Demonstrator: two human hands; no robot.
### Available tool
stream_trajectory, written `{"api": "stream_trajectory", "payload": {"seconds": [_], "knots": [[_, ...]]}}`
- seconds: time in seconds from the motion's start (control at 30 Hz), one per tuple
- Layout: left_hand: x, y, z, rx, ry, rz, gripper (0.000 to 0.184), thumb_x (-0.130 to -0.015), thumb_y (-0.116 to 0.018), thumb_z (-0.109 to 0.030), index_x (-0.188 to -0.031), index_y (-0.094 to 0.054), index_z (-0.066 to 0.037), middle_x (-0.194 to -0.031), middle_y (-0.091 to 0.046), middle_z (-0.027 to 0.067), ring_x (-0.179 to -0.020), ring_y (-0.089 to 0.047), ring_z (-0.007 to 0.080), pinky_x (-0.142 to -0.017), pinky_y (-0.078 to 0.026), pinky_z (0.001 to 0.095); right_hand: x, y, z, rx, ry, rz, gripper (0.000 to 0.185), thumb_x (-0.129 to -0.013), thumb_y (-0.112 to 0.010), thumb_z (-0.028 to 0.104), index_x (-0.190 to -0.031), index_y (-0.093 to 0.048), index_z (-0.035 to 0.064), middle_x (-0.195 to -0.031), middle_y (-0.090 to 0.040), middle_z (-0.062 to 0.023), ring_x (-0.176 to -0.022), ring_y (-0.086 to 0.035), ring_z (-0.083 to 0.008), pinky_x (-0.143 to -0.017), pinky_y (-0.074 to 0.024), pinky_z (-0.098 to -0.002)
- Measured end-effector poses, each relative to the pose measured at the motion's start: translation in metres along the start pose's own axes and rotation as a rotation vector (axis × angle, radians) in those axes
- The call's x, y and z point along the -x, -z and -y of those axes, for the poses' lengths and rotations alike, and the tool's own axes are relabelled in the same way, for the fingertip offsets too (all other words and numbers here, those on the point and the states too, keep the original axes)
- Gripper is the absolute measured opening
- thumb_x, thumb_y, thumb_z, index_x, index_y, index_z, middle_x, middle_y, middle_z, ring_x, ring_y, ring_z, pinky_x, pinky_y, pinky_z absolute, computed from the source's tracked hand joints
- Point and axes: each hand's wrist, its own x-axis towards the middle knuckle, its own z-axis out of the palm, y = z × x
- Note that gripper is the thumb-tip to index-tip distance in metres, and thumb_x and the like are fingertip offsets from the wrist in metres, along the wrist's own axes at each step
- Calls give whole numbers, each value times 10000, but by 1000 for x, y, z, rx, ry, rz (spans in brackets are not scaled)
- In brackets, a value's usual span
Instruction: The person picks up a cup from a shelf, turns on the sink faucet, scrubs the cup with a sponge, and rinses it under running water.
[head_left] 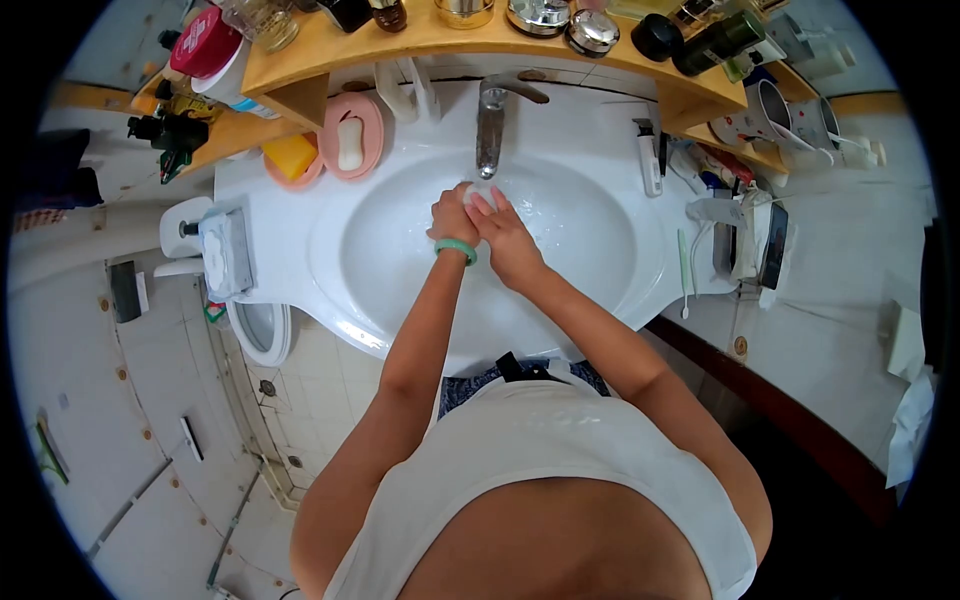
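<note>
Both my hands are under the chrome faucet, over the white oval sink. My left hand, with a green bangle at the wrist, has its fingers loosely bent toward the spout; some are hidden. My right hand meets it from the right, its fingers apart and slightly curled. Whitish, shiny water shows between the fingertips just below the spout. Splashes and droplets mark the basin around them. I see no solid object in either hand.
Left of the faucet, pink dishes hold white soap and a yellow bar. A wooden shelf of bottles and jars overhangs the back. A white trimmer and toothbrush lie right; a wipes pack sits left.
</note>
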Motion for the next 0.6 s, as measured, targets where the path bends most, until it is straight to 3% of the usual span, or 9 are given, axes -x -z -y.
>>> {"api": "stream_trajectory", "payload": {"seconds": [0.03, 0.07, 0.13, 0.17, 0.3, 0.37, 0.43, 0.53, 0.6], "knots": [[6, 5, -8, -14, -44, -26, 627, -577, -761, -189, -1166, -548, -165, -1169, -551, 34, -1141, -480, 285, -832, -444, 530, -5, -5, -7, -14, -1, -53, 526, -730, -493, -114, -1241, -503, 12, -1271, -507, -190, -1196, -422, -443, -1043, -336, -459], [7, 7, -10, -16, -45, -22, 627, -577, -761, -189, -1166, -548, -165, -1169, -551, 34, -1141, -480, 285, -832, -444, 530, -13, -1, -9, -15, -5, -54, 526, -730, -493, -114, -1241, -503, 12, -1271, -507, -190, -1196, -422, -443, -1043, -336, -459], [7, 8, -14, -65, -132, 1, 585, -568, -758, -180, -1122, -570, -171, -1153, -557, 30, -1128, -485, 280, -823, -457, 496, -36, 15, -11, -184, -127, -3, 395, -831, -481, -30, -1211, -556, 49, -1188, -556, -167, -1044, -555, -347, -877, -460, -363], [8, 10, -17, -66, -132, 1, 585, -568, -758, -180, -1122, -570, -171, -1153, -557, 30, -1128, -485, 280, -823, -457, 496, -45, 19, -14, -167, -171, -58, 317, -858, -465, -23, -1137, -603, 40, -1075, -589, -176, -888, -596, -322, -780, -488, -355], [14, 7, -11, 43, -167, 16, 678, -490, -780, -122, -1129, -559, -168, -1145, -558, 36, -1093, -506, 284, -838, -473, 434, -47, 25, -23, -409, -305, -43, 266, -890, -461, 18, -1104, -620, 24, -1046, -608, -200, -913, -602, -312, -793, -481, -326], [17, 7, -5, 68, -224, -42, 707, -461, -787, -102, -1126, -555, -163, -1141, -558, 40, -1078, -514, 287, -841, -478, 417, -45, 20, -33, -539, -595, -61, 247, -882, -515, 82, -1090, -623, 3, -1080, -620, -212, -1004, -600, -315, -867, -456, -344], [13, 11, -9, 202, -290, -152, 730, -408, -773, -43, -1100, -548, -102, -1058, -582, 102, -988, -552, 319, -836, -479, 409, -27, 5, -38, -605, -655, -104, 264, -887, -517, 93, -1117, -614, 5, -1075, -628, -210, -1012, -602, -299, -869, -452, -333], [7, 13, -10, 167, -207, -117, 719, -439, -783, -59, -1113, -540, -109, -1055, -577, 115, -999, -547, 318, -846, -473, 412, -9, -17, -48, -692, -674, -166, 313, -889, -530, 116, -1181, -587, 18, -1074, -637, -202, -1029, -600, -277, -874, -443, -320], [9, 11, -14, 148, -164, -154, 707, -456, -791, -74, -1115, -538, -113, -1049, -576, 119, -993, -547, 322, -841, -473, 420, -9, -12, -26, -576, -806, -198, 340, -908, -532, 135, -1232, -562, 39, -1041, -647, -148, -867, -576, -164, -830, -439, -255]]}}
